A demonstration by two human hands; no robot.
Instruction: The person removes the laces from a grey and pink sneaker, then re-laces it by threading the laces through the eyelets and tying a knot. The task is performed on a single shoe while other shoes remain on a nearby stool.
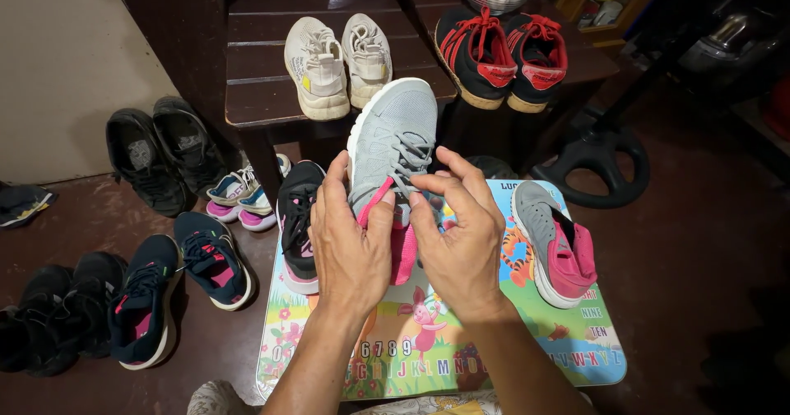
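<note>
Item held: grey mesh running shoe with pink lining (393, 139), toe pointing away, raised above a colourful children's picture mat (461, 345). Left hand (350, 238) closed on the shoe's near side, thumb on the pink tongue. Right hand (461, 234) with fingertips pinched on the grey laces.

On mat: matching grey and pink shoe (553, 242) at right; black and pink trainer (298, 221) at left edge.

Surface: dark reddish floor (683, 283).

Dark slatted wooden bench (255, 94) behind: pair of cream sneakers (337, 65); pair of black shoes with red laces (502, 53).

Floor, left: navy trainers (177, 287), black shoes (160, 156).
</note>
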